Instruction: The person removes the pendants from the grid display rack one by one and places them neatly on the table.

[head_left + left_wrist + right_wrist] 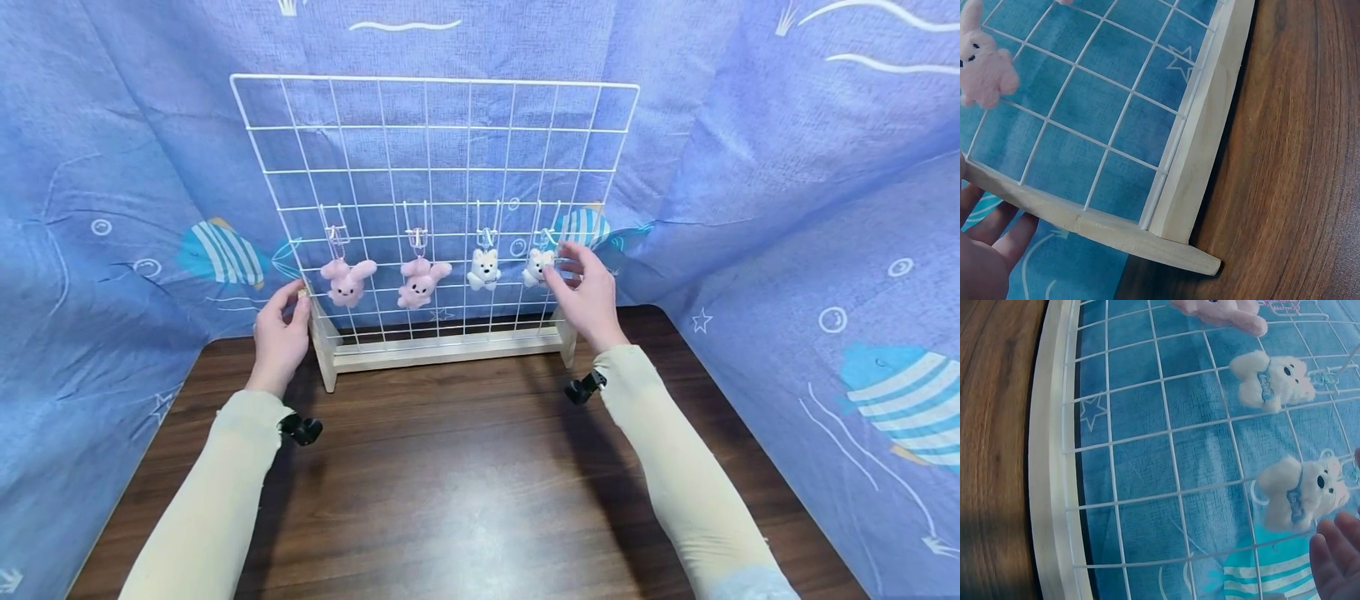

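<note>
1. We see the left grip curled around the wooden left post at the table.
2. The right grip, thumb and fingers parted, meets the rightmost white bear; contact we cannot tell.
3. Two pink rabbits and another white bear hang alongside on the wire grid.

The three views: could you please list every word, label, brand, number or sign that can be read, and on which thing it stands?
None can be read with certainty.
White bear nearest the right hand: lettering on its blue band, too blurred to read.
Other white bear: lettering on its band, also unreadable.
Pink rabbits, wire grid, wooden stand: no lettering visible.
Blue backdrop: drawings only.
</note>
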Demonstrator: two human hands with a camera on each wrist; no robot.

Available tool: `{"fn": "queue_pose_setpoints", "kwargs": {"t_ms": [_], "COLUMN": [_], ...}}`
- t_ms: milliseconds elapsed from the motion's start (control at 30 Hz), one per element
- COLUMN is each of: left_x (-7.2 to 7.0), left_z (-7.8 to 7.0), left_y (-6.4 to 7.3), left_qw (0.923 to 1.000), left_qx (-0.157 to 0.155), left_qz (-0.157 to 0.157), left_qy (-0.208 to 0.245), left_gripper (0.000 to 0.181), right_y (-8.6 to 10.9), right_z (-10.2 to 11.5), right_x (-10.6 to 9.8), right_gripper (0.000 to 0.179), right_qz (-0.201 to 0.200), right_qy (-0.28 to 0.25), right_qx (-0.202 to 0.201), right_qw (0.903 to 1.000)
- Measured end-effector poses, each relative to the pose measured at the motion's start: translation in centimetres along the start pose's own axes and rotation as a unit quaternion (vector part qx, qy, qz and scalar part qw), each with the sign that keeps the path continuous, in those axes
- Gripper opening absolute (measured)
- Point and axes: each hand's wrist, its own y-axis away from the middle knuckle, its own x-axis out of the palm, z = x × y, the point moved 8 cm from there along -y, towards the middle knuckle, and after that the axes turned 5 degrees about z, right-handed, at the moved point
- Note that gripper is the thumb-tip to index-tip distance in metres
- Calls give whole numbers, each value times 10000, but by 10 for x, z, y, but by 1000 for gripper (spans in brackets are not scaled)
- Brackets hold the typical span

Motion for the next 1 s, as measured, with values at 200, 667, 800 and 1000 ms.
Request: {"fn": "queue_pose_setpoints", "kwargs": {"t_ms": [200,667,800,1000], "left_x": [-1,4,4,2], "left_z": [3,6,7,8], "left_y": [-2,-3,-2,-1], "left_qw": [9999,9999,9999,9998], "left_qx": [-59,22,-86,-105], "left_qz": [-15,-101,-77,-121], "left_qy": [-111,96,107,81], "left_gripper": [41,40,41,40], "right_y": [-3,-11,-11,-12], "right_z": [3,2,0,0], "right_x": [7,11,15,20], "right_gripper": [52,46,40,38], "right_qz": [32,89,125,140], "right_qy": [176,251,46,-433], "right_qx": [77,711,822,885], "right_qw": [9998,9971,9965,9950]}}
